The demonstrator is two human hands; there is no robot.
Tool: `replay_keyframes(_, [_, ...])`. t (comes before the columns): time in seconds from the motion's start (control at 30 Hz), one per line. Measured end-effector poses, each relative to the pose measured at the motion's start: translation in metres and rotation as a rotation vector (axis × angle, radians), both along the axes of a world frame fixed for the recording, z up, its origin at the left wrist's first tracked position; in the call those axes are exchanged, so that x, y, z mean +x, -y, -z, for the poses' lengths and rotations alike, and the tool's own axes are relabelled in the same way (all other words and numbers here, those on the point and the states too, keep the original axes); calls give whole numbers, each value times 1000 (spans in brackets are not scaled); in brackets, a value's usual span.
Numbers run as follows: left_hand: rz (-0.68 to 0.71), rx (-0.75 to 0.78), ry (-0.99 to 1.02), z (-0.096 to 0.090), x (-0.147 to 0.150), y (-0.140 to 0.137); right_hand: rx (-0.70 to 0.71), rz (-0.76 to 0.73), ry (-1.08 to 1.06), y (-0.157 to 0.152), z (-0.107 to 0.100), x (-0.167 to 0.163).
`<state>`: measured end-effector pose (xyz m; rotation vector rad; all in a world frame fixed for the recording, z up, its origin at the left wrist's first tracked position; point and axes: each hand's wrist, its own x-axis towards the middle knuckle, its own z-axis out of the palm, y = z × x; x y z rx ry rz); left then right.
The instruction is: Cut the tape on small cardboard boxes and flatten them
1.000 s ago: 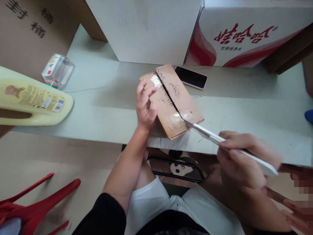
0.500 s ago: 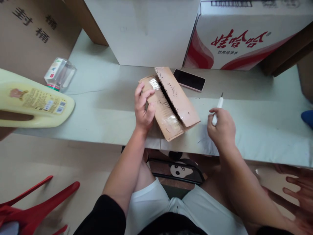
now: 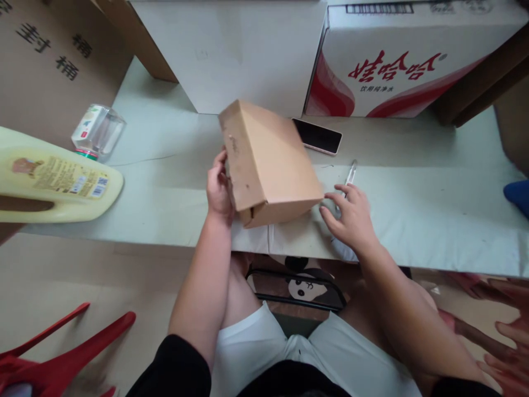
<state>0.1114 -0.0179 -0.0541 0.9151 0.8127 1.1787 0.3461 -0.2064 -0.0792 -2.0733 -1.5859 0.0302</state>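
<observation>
A small brown cardboard box (image 3: pixel 276 154) is tilted on the table, its plain broad side and narrow flap side facing up toward me. My left hand (image 3: pixel 220 187) grips its left edge, with some fingers hidden behind it. My right hand (image 3: pixel 349 218) is open, fingers spread, its fingertips at or very close to the box's lower right corner. Under and just beyond that hand lies a slim white pen-like tool (image 3: pixel 351 172), partly covered by the fingers. A dark-screened phone (image 3: pixel 320 137) rests behind the box, partly hidden by it.
Two white cartons (image 3: pixel 235 60) stand at the back, the right one with red lettering. At left are a clear plastic bottle (image 3: pixel 101 132) and a large yellow jug (image 3: pixel 61 176). A red stool (image 3: pixel 82 347) is on the floor. Another person's hands (image 3: pixel 504 342) show at lower right.
The box has been turned from its taped, flapped face to show a plain side. My right hand has let go of the white pen-like tool, opened, and moved left toward the box.
</observation>
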Motion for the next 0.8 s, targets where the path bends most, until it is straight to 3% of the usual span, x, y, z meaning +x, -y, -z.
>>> replay_keyframes(0.13, [258, -150, 23, 1, 10, 12, 40, -196, -217, -1, -7, -6])
replay_keyframes(0.3, [168, -58, -103, -4, 11, 13, 94, -113, -493, 4, -14, -6])
replay_keyframes(0.47, [41, 27, -79, -11, -1, 7, 209, -101, -646, 9, 2, -3])
replay_keyframes(0.63, [216, -63, 32, -24, -19, 7, 253, -139, -634, 11, 13, 0])
replay_keyframes(0.8, [354, -99, -13, -24, -19, 18, 201, -222, -631, 6, 11, -2])
